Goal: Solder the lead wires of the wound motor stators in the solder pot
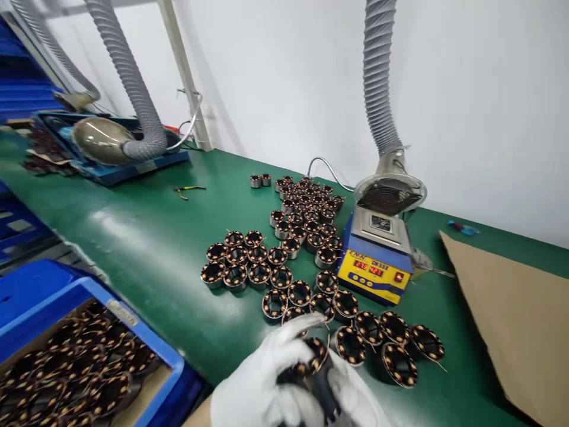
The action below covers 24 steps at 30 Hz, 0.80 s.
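Both my hands wear white gloves and meet at the bottom edge of the head view. My left hand (260, 379) is curled around a black motor stator with copper windings (311, 365), fingers over its top. My right hand (355, 397) closes on the same stator from the right and below. Just beyond them, several more wound stators (391, 344) lie loose on the green bench (146, 249). A larger group of stators (249, 261) stands in rows farther back.
A blue and yellow solder pot with red digits (376, 267) sits right of the stators under a grey extraction hose (380, 89). A blue bin of stators (84, 367) is at lower left. Cardboard (515, 320) lies at right. Yellow-handled cutters (189, 190) lie farther back.
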### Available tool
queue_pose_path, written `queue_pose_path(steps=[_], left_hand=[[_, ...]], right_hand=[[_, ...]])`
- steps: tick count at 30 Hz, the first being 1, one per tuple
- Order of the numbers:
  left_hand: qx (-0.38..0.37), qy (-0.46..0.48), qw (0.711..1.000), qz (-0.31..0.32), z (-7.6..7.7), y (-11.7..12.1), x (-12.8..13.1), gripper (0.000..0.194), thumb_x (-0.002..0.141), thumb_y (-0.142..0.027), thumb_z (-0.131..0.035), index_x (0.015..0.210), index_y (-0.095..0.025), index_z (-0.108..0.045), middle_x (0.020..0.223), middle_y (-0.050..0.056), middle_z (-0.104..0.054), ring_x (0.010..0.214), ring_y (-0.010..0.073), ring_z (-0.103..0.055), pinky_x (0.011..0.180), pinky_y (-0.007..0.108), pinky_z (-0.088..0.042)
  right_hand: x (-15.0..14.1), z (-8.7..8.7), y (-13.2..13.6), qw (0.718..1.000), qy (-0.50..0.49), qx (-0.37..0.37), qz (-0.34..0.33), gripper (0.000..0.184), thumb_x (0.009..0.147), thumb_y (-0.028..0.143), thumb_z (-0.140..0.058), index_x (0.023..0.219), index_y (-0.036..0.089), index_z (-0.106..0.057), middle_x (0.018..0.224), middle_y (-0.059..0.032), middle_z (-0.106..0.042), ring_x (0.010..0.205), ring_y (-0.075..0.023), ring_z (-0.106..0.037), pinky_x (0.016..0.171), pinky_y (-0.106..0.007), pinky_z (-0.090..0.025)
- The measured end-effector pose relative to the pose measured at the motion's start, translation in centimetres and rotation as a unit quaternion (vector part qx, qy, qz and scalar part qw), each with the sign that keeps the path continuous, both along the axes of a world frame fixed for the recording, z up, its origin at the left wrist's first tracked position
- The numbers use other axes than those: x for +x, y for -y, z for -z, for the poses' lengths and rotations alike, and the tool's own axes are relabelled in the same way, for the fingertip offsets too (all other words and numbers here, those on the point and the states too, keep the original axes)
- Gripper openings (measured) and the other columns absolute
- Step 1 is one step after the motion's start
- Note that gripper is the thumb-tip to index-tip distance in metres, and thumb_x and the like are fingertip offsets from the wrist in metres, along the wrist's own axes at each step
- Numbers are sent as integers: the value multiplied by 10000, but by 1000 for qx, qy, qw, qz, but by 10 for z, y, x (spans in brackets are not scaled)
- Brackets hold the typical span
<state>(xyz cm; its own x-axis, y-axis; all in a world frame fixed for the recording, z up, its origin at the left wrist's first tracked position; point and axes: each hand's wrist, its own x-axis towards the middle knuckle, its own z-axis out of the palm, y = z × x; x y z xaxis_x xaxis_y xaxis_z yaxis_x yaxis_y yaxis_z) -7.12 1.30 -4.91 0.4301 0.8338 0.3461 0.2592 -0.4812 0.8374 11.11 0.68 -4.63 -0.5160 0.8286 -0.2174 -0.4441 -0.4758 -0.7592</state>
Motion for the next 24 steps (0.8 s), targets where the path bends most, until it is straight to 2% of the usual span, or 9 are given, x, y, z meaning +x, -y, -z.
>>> queue_pose_path(steps=[4, 7, 10, 12, 14, 17, 18, 21, 24], left_hand=[[73, -41, 996, -37, -5, -1, 38, 720, 830, -345, -670, 1399, -243, -243, 1433, 127, -356, 1308, 246, -342, 1079, 362, -313], [85, -32, 996, -11, -7, -3, 51, 615, 832, -240, -650, 1363, -270, -343, 1343, 59, -481, 1235, 198, -431, 1054, 293, -331], [10, 42, 999, 18, -12, -13, 54, 274, 839, -174, -516, 1070, -277, -621, 1110, -15, -649, 1128, 187, -523, 996, 287, -374], [-61, 99, 993, 9, -17, -22, 54, 227, 800, -166, -460, 812, -240, -675, 902, -13, -701, 1039, 199, -575, 923, 287, -422], [-131, 163, 978, -30, -22, -28, 51, 243, 815, -205, -442, 708, -223, -659, 804, 0, -700, 983, 205, -602, 853, 274, -462], [-160, 167, 972, -33, -23, -27, 45, 176, 852, -282, -522, 916, -240, -681, 1002, 0, -686, 1032, 204, -591, 904, 272, -457], [-152, 136, 979, 1, -22, -25, 44, 243, 804, -292, -623, 1041, -254, -656, 1115, 4, -651, 1081, 215, -567, 954, 287, -431], [-113, 45, 988, 96, -20, -19, 46, 820, 528, -177, -854, 1270, -263, -516, 1309, 46, -528, 1190, 259, -482, 1047, 331, -349], [-102, 47, 990, 86, -23, -20, 57, 795, 474, -152, -869, 1206, -257, -575, 1255, 48, -569, 1150, 255, -511, 1031, 340, -367]], right_hand=[[1, -6, 14, 977, -70, -116, 166, 355, 737, 426, -720, 1032, 235, -668, 1043, -71, -677, 909, -209, -637, 824, -377, -504], [3, -5, 18, 953, -97, -132, 256, 318, 653, 321, -804, 942, 261, -686, 1003, -23, -682, 984, -191, -612, 816, -310, -504], [4, -6, 20, 964, -100, -100, 223, 314, 630, 296, -823, 907, 234, -688, 847, -4, -682, 769, -134, -630, 669, -228, -499], [4, -7, 22, 977, -109, -81, 166, 341, 646, 340, -812, 929, 199, -682, 773, -19, -681, 671, -130, -627, 566, -210, -471], [6, -8, 23, 979, -138, -90, 116, 415, 640, 411, -804, 963, 186, -675, 824, -52, -699, 697, -176, -654, 543, -233, -477], [13, -9, 23, 967, -187, -152, 87, 473, 631, 491, -785, 950, 156, -687, 927, -83, -705, 784, -232, -673, 621, -306, -523], [15, -9, 23, 962, -195, -171, 90, 475, 637, 499, -778, 945, 148, -691, 934, -86, -707, 819, -238, -671, 671, -329, -532], [20, -8, 24, 951, -198, -205, 117, 461, 651, 499, -766, 951, 156, -695, 954, -90, -711, 931, -242, -647, 789, -376, -526], [21, -7, 25, 946, -180, -209, 171, 383, 632, 469, -791, 891, 198, -713, 958, -64, -717, 1019, -240, -619, 879, -389, -495]])
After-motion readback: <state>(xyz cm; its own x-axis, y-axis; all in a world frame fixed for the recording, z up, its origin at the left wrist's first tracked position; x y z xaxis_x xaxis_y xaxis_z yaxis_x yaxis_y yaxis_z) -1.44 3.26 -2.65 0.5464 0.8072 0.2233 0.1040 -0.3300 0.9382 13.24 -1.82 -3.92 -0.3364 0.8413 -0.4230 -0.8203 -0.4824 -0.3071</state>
